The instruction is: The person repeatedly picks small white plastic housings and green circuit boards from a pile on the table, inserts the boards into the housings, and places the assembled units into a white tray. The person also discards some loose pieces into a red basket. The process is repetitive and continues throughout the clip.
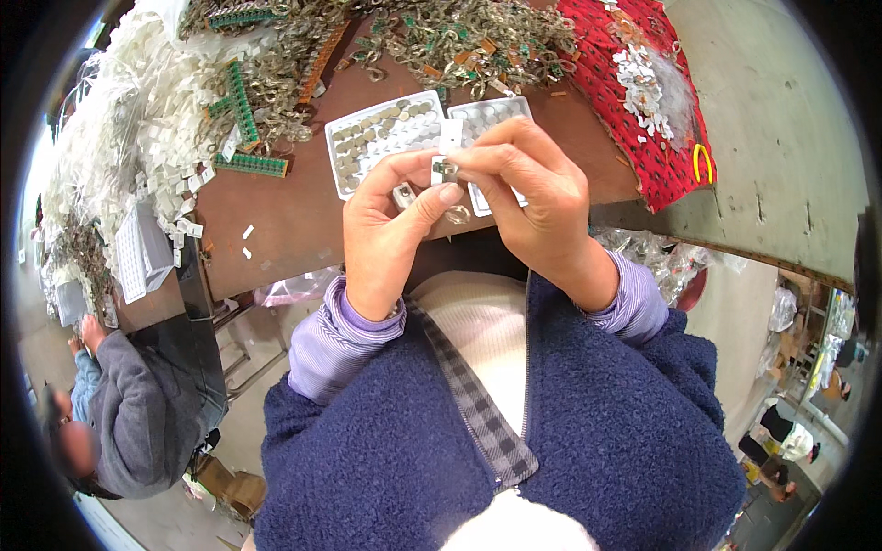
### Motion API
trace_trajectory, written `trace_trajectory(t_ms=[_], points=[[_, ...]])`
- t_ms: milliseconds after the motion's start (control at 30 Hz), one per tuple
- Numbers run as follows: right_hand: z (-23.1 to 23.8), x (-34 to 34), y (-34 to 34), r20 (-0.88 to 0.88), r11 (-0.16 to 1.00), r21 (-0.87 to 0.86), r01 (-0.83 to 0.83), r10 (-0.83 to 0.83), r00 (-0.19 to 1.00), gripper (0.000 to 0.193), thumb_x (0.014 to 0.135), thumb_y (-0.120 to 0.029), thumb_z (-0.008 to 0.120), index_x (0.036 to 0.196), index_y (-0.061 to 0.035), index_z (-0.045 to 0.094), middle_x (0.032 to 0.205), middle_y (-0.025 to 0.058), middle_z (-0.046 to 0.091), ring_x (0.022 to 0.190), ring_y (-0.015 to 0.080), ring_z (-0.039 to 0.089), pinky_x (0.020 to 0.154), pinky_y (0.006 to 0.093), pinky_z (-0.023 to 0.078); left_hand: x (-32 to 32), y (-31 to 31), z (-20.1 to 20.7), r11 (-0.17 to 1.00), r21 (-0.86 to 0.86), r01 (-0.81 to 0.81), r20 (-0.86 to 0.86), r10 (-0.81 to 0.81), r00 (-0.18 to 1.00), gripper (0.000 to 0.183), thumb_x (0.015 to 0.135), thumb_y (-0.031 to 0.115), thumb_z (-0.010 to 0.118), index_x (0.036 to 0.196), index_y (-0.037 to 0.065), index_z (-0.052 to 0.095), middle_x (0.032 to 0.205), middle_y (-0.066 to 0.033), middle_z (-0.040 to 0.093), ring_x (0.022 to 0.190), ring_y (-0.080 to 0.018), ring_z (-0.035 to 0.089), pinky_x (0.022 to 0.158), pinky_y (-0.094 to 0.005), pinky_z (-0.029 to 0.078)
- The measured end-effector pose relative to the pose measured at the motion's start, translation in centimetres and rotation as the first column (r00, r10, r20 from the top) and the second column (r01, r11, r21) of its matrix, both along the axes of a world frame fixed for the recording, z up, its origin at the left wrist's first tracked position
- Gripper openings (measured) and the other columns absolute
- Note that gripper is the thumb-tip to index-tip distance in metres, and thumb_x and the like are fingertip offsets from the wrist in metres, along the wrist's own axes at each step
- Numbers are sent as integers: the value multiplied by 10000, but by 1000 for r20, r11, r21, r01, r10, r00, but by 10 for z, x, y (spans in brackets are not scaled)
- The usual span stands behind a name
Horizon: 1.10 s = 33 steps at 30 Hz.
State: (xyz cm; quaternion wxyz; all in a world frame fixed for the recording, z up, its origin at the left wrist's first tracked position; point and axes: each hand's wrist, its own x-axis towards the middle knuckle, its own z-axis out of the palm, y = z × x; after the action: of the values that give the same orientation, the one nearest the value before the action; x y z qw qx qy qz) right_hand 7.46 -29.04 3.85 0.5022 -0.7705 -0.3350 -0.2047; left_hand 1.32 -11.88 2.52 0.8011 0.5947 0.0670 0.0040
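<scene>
My left hand (386, 225) pinches a small white plastic case (441, 173) between thumb and fingers, over the table's near edge. A green circuit board shows inside it. My right hand (542, 197) closes its fingertips on the same case from the right; which part they grip is partly hidden. Just above the fingertips is a flat white plastic piece (451, 136); I cannot tell whether it is held. A clear looped strip (457, 215) hangs below my left thumb. Beyond my hands sits a white tray (333, 151) with rows of coin cells, beside a second white tray (528, 103).
Tangled strips with green boards (459, 46) cover the table's far side. White plastic parts (138, 138) heap up at left. At right, a red patterned cloth (597, 46) bears white pieces (643, 92). A person in grey (152, 413) sits at far left.
</scene>
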Motion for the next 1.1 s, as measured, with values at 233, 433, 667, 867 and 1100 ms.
trace_trajectory(t_ms=[233, 433, 667, 867, 1100], points=[[-5, 8, 10, 58, 991, -10, -137, 137, 989, 282, 828, 55, 762, 1093, -39, 781, 939, 108, 765, 811, 294, 737, 720, 395, 594, -2, 16, -2, 999, -49, -1, -64, -2, 998, 226, 1036, 104, 751, 1248, 29, 731, 1009, 20, 724, 734, 6, 543, 606, -163, 409], [-27, 69, 34, -43, 975, -215, 48, -59, 997, 124, 882, -12, 780, 1006, -14, 779, 928, 131, 685, 896, 336, 681, 793, 420, 558, 4, 49, -7, 975, -211, -75, -95, 55, 994, 207, 1090, 168, 671, 1233, 20, 688, 982, -50, 781, 631, 11, 436, 546, -179, 323], [-31, 70, 47, 67, 954, -300, -21, 44, 997, 167, 855, 37, 768, 980, -17, 671, 904, 125, 661, 858, 345, 657, 763, 426, 540, 5, 54, -8, 983, -140, -121, -107, 106, 989, 204, 1067, 144, 715, 1245, 48, 691, 958, -21, 773, 653, 24, 486, 544, -163, 368], [-10, 25, 35, 85, 990, -3, -138, 138, 987, 226, 800, 50, 798, 960, -43, 669, 914, 118, 678, 815, 328, 653, 708, 419, 533, 4, 30, -4, 991, -135, -11, -90, -2, 996, 294, 998, 62, 804, 1273, 16, 710, 1056, 14, 712, 906, -48, 639, 782, -208, 522], [-10, 7, 7, -143, 993, 61, -98, 106, 984, 182, 829, 65, 797, 979, -18, 736, 932, 102, 768, 844, 280, 750, 719, 364, 582, -2, 7, -4, 1000, 4, 5, -33, -5, 999, 205, 982, 52, 815, 1169, 8, 745, 970, 45, 654, 899, -53, 593, 801, -221, 486]])
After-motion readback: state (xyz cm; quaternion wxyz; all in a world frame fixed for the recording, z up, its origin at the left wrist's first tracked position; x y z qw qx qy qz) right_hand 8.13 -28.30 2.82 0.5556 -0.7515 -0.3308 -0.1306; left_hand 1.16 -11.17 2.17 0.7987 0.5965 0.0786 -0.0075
